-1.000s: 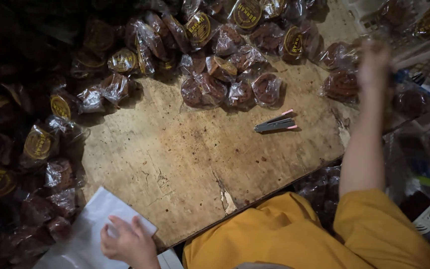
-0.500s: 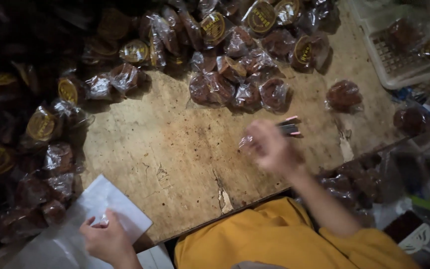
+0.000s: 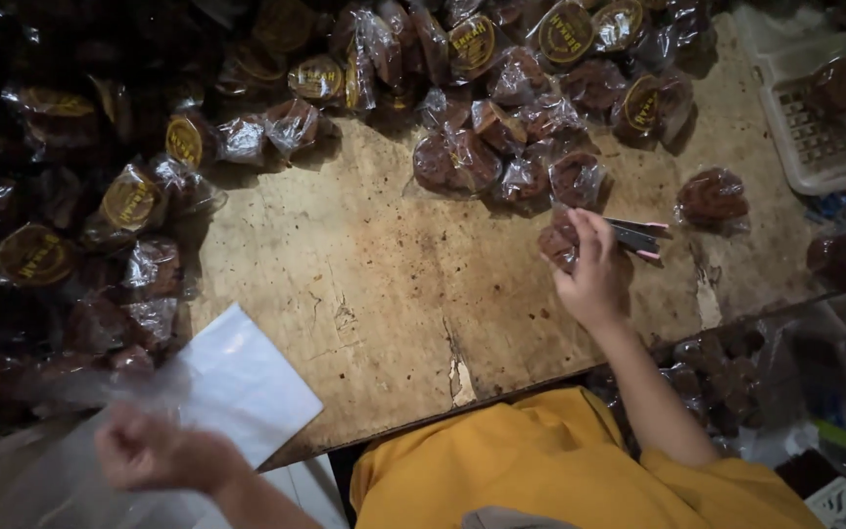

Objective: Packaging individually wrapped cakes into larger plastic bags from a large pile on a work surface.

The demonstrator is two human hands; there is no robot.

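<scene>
My right hand (image 3: 594, 272) rests on the worn wooden board (image 3: 384, 284), its fingers closed on a small clear-wrapped brown packet (image 3: 556, 241). A grey stapler with pink tips (image 3: 640, 237) lies right beside those fingers. At the lower left, my blurred left hand (image 3: 154, 456) is clenched on the edge of a thin clear plastic bag (image 3: 237, 382) that hangs over the board's front corner. A yellow sleeve and shirt (image 3: 540, 470) fill the bottom middle.
Several clear-wrapped brown packets with round gold labels (image 3: 501, 108) are heaped along the back and left (image 3: 80, 245) of the board. One packet (image 3: 712, 196) lies alone to the right. A white plastic basket (image 3: 795, 147) holding packets stands at the upper right.
My right hand came back from the far upper right to the stapler and now holds a packet. My left hand has closed on the plastic bag and shifted right.
</scene>
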